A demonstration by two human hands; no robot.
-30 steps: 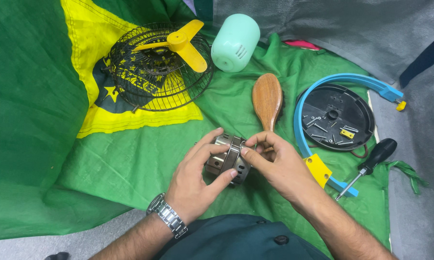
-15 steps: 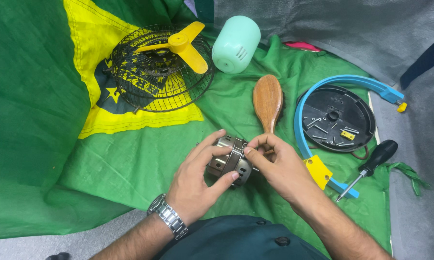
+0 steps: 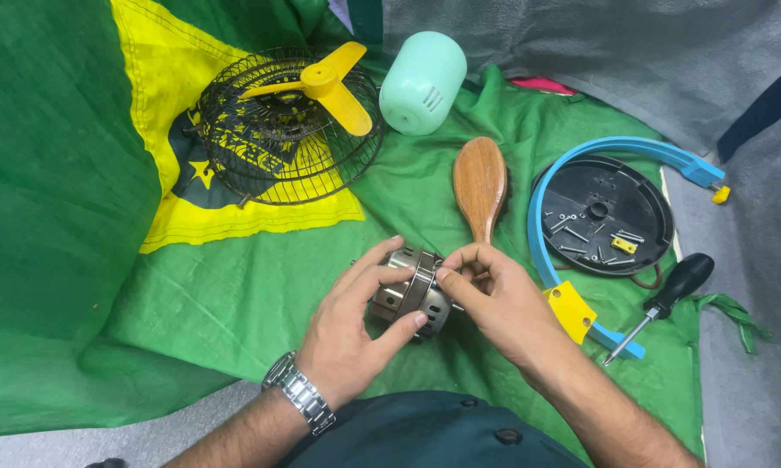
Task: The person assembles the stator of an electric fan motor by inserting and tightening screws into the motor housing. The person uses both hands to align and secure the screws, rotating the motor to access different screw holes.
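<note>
A small round metal motor (image 3: 410,295) with a banded silver casing rests low over the green cloth (image 3: 234,303). My left hand (image 3: 351,334) wraps around its left and near side, thumb under and fingers over the top. My right hand (image 3: 494,299) pinches the motor's right end with thumb and fingertips. A metal watch (image 3: 297,394) sits on my left wrist. The motor's underside and right end are hidden by my fingers.
A black wire fan guard (image 3: 282,130) with a yellow fan blade (image 3: 325,82) lies at the back left. Behind are a mint green housing (image 3: 421,82) and a wooden brush (image 3: 480,182). To the right: a black round base (image 3: 603,217) holding several screws, a blue curved bracket (image 3: 546,251), a black-handled screwdriver (image 3: 668,299).
Both hands stay on the motor; the fingers of the right hand have shifted slightly at its right end. Nothing else has moved.
</note>
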